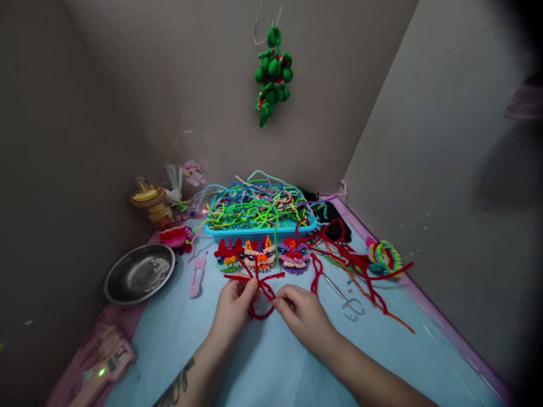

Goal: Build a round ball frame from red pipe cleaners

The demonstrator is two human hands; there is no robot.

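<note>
My left hand (235,302) and my right hand (302,312) meet over the light blue table (263,362), both pinching a twisted red pipe cleaner (259,285) whose loops and ends stick out between them. Just beyond it lie three finished fuzzy ornaments in a row: a red one (229,254), an orange one (260,252) and a purple one (293,254). Small scissors (345,299) lie right of my right hand, beside loose red pipe cleaners (339,249).
A blue tray (258,230) heaped with coloured pipe cleaners stands at the back. A metal bowl (138,272) holding small white beads sits at the left, a pink glue gun (102,370) near the front left. A green ornament (274,73) hangs on the wall.
</note>
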